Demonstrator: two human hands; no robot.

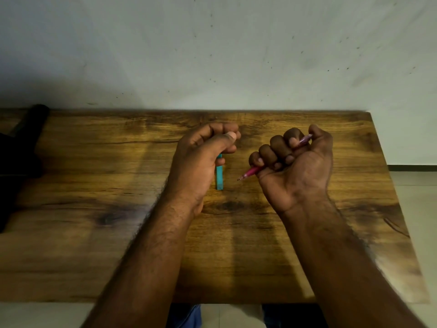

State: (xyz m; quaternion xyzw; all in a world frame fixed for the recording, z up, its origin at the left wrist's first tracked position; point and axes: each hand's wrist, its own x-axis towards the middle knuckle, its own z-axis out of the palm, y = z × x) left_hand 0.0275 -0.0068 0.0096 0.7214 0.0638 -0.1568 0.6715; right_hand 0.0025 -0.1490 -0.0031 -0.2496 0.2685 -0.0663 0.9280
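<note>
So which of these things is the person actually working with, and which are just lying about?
In use:
pink pen, gripped in right hand
teal cap, held by left hand

Lying about:
black object at the wooden table's far left edge

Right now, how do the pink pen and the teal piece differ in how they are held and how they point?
The pink pen lies slanted across the right hand, tip poking out toward the left hand; the teal piece hangs roughly straight below the left hand. The pen shows at both ends of its fist; the teal piece shows only its lower end. The pen ends in a fine point; the teal piece ends blunt. Both are gripped in curled fingers above the wooden table.
</note>
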